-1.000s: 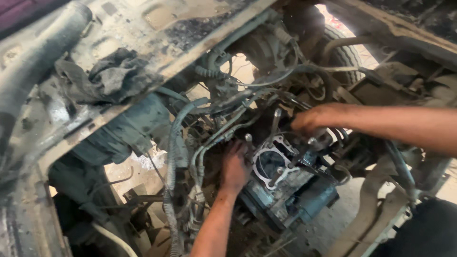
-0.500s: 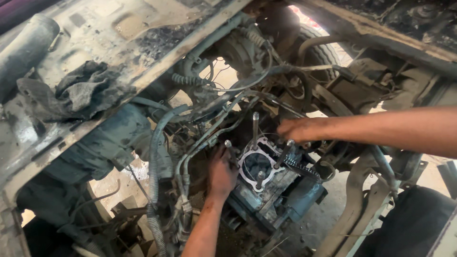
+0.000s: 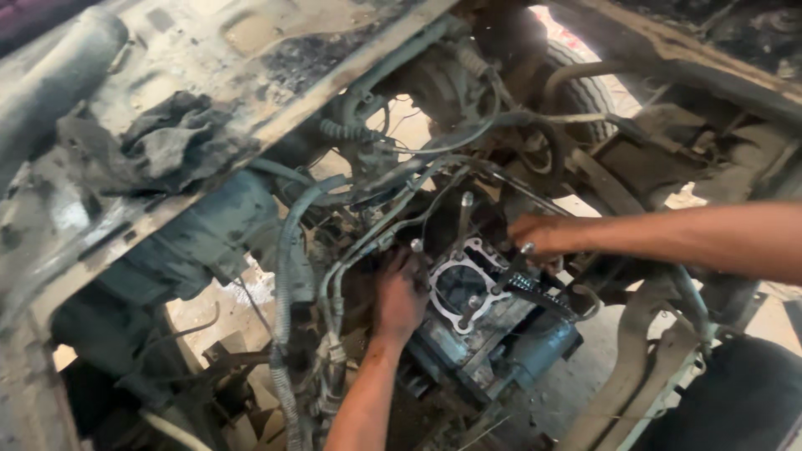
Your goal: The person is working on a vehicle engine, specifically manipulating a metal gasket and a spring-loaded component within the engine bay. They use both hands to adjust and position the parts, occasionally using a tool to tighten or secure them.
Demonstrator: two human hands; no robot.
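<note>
An engine block (image 3: 493,330) sits low in the middle of a stripped, dirty vehicle frame, its round cylinder bore (image 3: 462,284) ringed by a pale gasket and upright studs. My left hand (image 3: 401,292) rests against the block's left edge, fingers curled on it beside a stud. My right hand (image 3: 539,234) reaches in from the right and grips the block's far right side, above a short length of timing chain (image 3: 535,288). What my right fingers close on is hidden.
A dark crumpled rag (image 3: 159,146) lies on the grimy frame panel (image 3: 251,67) at the upper left. Grey hoses and cables (image 3: 288,250) hang left of the engine. A tyre (image 3: 585,92) shows behind, and a frame rail (image 3: 668,42) crosses the upper right.
The view has shifted slightly, so the engine sits a little lower and to the right. Both hands stay on the engine block; my right hand has moved a little closer to the bore.
</note>
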